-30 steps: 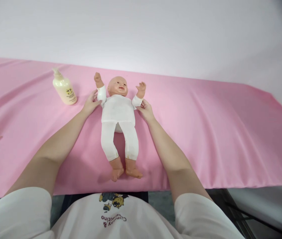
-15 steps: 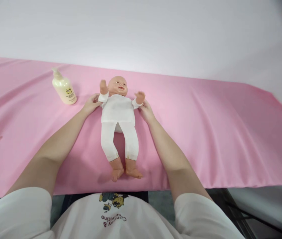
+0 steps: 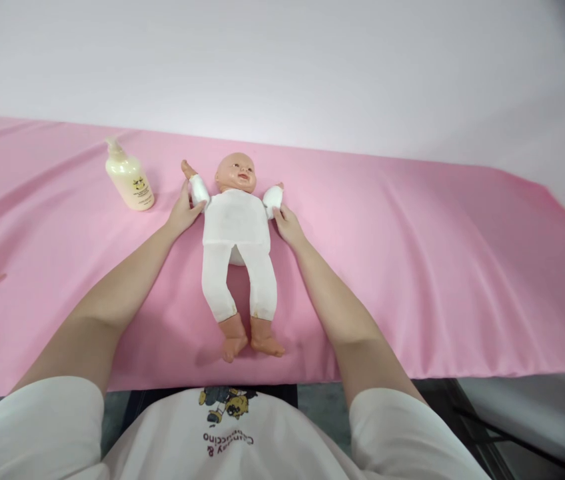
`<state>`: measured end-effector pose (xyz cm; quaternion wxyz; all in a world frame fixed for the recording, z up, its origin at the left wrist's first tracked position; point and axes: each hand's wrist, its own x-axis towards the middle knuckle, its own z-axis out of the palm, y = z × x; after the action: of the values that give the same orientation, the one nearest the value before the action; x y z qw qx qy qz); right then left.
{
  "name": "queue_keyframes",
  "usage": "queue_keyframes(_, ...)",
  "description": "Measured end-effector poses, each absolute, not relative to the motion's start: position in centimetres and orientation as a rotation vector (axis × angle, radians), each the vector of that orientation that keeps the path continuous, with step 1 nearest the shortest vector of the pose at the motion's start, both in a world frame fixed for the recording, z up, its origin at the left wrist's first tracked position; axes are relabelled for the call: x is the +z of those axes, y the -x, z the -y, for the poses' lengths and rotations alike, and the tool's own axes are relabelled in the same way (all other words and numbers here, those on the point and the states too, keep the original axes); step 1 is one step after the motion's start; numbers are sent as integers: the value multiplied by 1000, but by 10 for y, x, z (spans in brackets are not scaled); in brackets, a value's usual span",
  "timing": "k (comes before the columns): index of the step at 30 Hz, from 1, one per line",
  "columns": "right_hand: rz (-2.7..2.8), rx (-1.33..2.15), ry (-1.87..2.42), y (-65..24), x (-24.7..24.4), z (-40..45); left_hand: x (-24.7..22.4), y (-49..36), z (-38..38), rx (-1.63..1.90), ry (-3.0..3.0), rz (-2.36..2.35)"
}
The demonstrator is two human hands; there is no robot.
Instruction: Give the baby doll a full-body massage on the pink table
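On smooth pink cloth [image 3: 462, 267], my left hand [image 3: 182, 212] and right hand [image 3: 289, 227], both partly hidden, each clasp an arm [image 3: 199, 191] of the bald, white-clad plastic baby doll [image 3: 236, 220] between them.

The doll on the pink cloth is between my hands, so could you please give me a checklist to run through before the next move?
1. Doll on its back, head away from you: ok.
2. Left hand at the doll's sleeved arm on that side: ok, thumb against the sleeve.
3. Right hand at the other sleeved arm: ok, also touching it.
4. Firmness of both grips: cannot tell; some fingers are hidden behind the arms.
5. Doll's feet within the near edge of the pink cloth: ok.
6. Pump bottle apart from the left hand: ok, it stands beyond it to the left.
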<state>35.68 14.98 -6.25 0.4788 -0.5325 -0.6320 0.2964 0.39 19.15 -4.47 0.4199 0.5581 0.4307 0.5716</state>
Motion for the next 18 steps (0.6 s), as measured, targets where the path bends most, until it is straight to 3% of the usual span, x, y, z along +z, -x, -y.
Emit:
queue_keyframes(10, 1270, 1177, 878, -358, -60, -149, -37, -12, -186, 1312, -1451, -799)
queue_keyframes(18, 1088, 1234, 855, -361, -59, -153, -37, -14, -188, 1341, -1360, -811)
